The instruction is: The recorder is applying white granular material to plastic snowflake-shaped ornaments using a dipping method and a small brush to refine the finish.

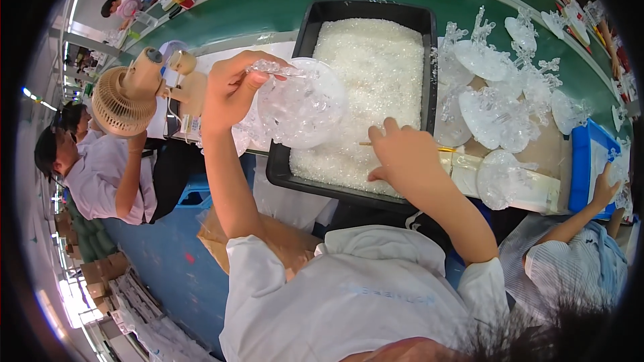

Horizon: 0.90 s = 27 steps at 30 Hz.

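I saw a bare left hand [230,87] raised, fingers [254,80] pinched; the bare right hand [408,155] was lower, palm down, thumb [378,174] apart.

The wide camera sits on the head [547,328] and looks down, quite near the left hand [231,87], right hand [406,154] and tray [429,47]

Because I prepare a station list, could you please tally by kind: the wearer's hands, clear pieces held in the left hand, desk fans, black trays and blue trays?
Wearer's left hand and right hand: 2
Clear held piece: 1
Beige fan: 1
Black tray: 1
Blue tray: 1
Total: 6
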Available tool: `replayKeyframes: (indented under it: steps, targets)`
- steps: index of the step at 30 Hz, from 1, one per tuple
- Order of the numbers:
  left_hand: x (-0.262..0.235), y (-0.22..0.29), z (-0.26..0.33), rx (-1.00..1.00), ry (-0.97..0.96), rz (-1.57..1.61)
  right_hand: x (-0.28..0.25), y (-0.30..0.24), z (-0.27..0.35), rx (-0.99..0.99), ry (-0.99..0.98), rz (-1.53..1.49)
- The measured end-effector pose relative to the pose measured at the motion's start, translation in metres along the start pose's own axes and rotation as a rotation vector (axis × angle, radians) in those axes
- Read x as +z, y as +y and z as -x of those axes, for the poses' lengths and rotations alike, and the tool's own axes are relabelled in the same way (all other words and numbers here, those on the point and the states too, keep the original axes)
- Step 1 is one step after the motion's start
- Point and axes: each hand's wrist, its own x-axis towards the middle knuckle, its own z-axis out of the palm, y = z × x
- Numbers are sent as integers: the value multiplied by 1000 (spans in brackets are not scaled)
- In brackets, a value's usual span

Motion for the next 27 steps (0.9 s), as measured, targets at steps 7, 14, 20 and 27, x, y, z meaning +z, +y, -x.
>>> replayKeyframes:
  steps: [7, 14, 20, 27]
  targets:
    - [-10, 5, -13, 13, -237, 85, 17, 8, -12, -210, -114, 84]
    - [-3, 3, -26, 42, -413, 79, -38, 22, -22, -259, 234, -248]
    - [-3, -2, -25, -8, -449, 139, -35, 8, -16, -158, 405, -361]
    - [-10, -6, -31, -41, -516, 184, 19, 14, -17, -76, -153, 123]
